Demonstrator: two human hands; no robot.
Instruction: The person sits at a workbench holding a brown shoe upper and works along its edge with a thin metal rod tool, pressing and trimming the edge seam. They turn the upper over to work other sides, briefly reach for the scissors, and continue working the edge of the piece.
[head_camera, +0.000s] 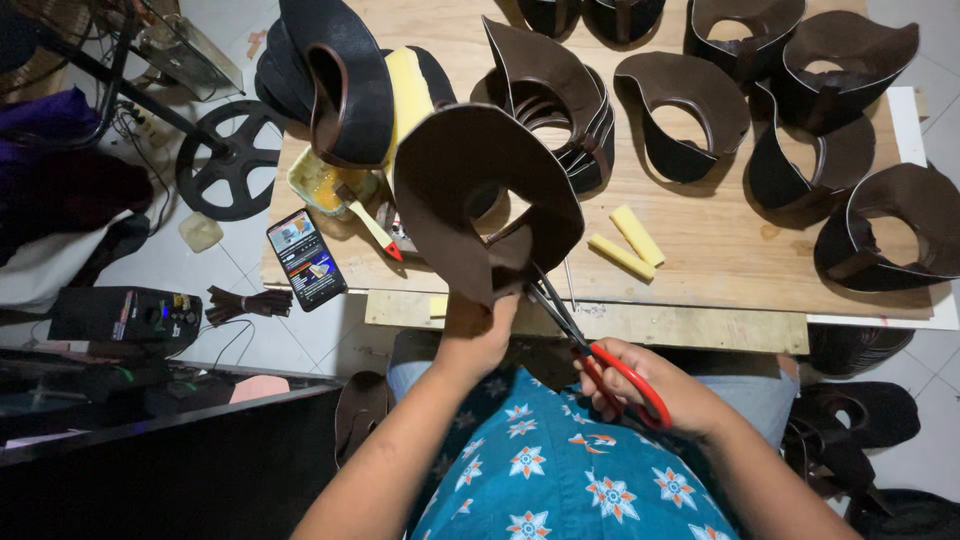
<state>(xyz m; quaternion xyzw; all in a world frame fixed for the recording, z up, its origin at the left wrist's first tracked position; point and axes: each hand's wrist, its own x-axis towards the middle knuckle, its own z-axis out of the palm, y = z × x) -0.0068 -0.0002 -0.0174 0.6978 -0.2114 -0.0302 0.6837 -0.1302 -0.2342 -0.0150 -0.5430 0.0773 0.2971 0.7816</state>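
My left hand (476, 328) holds up a curved dark brown leather shoe upper (470, 190) by its lower edge, over the near edge of the wooden board (700, 250). My right hand (640, 385) grips red-handled scissors (600, 355). Their blades point up and to the left and meet the lower edge of the upper, just right of my left hand's fingers.
Several more brown uppers (690, 115) lie across the board, with two yellow foam strips (625, 245), a tub of yellow glue with a brush (330, 185) and a stack of dark soles (340, 80). A phone (306, 259) lies at the board's left corner. Tiled floor and cables are at left.
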